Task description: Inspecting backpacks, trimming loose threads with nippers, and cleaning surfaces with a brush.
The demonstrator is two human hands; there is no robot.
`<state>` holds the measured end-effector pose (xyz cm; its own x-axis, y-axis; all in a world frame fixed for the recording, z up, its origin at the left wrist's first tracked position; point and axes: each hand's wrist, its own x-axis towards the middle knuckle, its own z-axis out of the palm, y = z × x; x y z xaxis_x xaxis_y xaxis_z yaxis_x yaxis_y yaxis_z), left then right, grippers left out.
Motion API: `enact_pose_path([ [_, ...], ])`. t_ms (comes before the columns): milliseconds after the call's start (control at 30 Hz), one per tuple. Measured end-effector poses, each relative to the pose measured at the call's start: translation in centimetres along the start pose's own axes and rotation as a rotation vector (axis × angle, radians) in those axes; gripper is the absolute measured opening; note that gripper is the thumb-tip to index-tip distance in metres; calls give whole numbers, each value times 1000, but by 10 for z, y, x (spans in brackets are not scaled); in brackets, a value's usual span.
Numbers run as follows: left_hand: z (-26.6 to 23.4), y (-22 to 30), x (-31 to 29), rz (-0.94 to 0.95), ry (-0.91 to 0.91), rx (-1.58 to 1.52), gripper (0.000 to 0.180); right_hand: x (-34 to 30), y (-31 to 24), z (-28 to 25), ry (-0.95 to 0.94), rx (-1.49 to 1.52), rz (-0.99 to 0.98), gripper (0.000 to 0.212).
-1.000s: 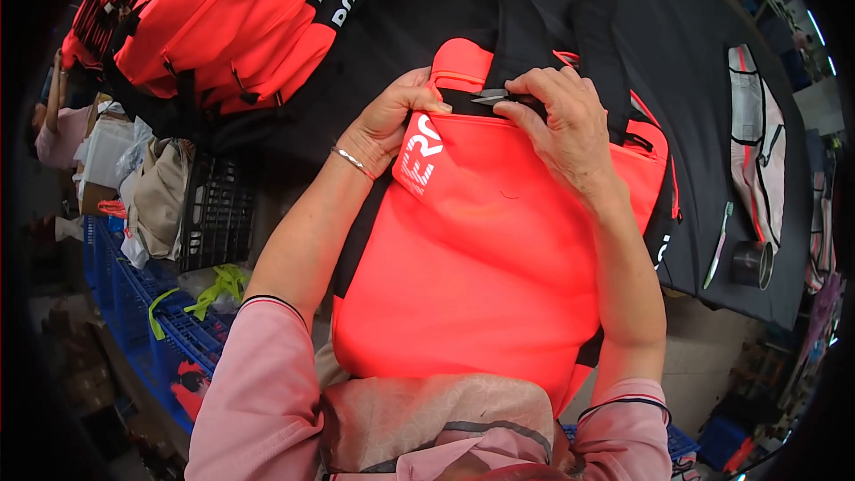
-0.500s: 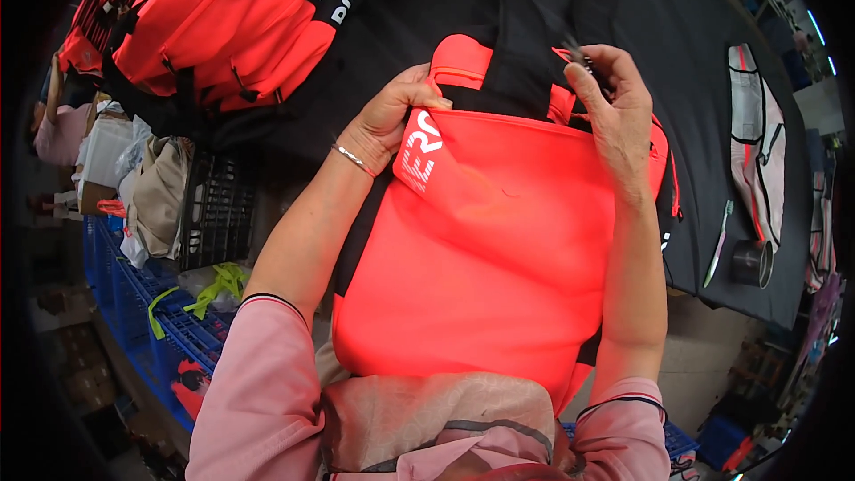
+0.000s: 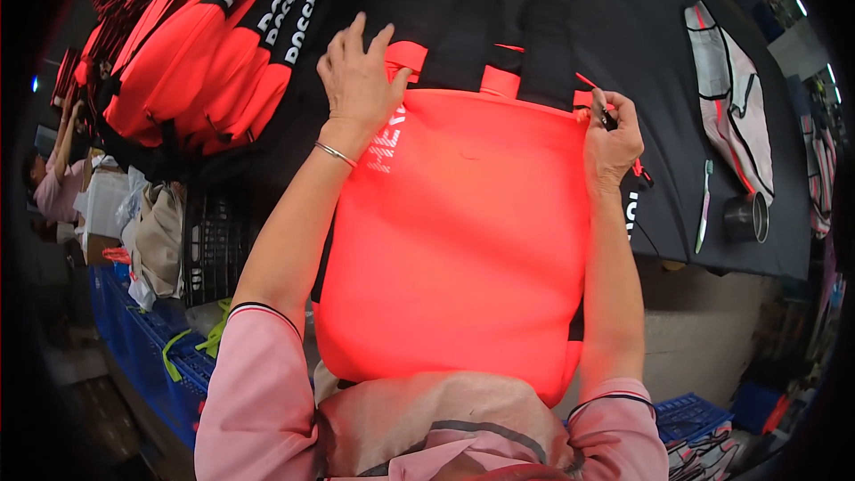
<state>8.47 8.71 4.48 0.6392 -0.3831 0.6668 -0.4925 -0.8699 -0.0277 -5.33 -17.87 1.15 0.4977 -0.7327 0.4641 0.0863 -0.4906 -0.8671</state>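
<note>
A bright coral-red backpack (image 3: 459,240) lies before me, its lower end against my lap and its upper end on the black-covered table. Black shoulder straps (image 3: 543,49) stretch away from its top edge. My left hand (image 3: 356,76) is open at the top left corner, fingers spread over the black cloth and thumb by the red fabric. At the top right corner my right hand (image 3: 614,138) is closed around a small dark tool (image 3: 608,118) like thread snips, mostly hidden by the fingers. A thin red strip (image 3: 585,79) sticks out beside it.
Several red and black backpacks (image 3: 205,62) are piled at the far left. On the right are a grey-white fabric piece (image 3: 730,93), a toothbrush (image 3: 704,205) and a dark metal cup (image 3: 746,217). Blue crates (image 3: 147,347) stand at lower left. Another person (image 3: 61,178) is at the far left.
My left hand has let go of the backpack's top edge and spread its fingers. My right hand has come down to the top right corner with the tool. The backpack now lies flatter.
</note>
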Motion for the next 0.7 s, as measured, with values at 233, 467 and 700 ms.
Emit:
enact_pose_path([
  [233, -12, 89, -54, 382, -323, -278, 51, 13, -1, -9, 101, -62, 126, 20],
  [467, -15, 89, -74, 554, -557, -528, 61, 37, 10, -35, 78, 466, 482, 24],
  [700, -14, 89, -73, 587, -518, -560, 65, 86, -15, -38, -302, 366, 478, 37],
])
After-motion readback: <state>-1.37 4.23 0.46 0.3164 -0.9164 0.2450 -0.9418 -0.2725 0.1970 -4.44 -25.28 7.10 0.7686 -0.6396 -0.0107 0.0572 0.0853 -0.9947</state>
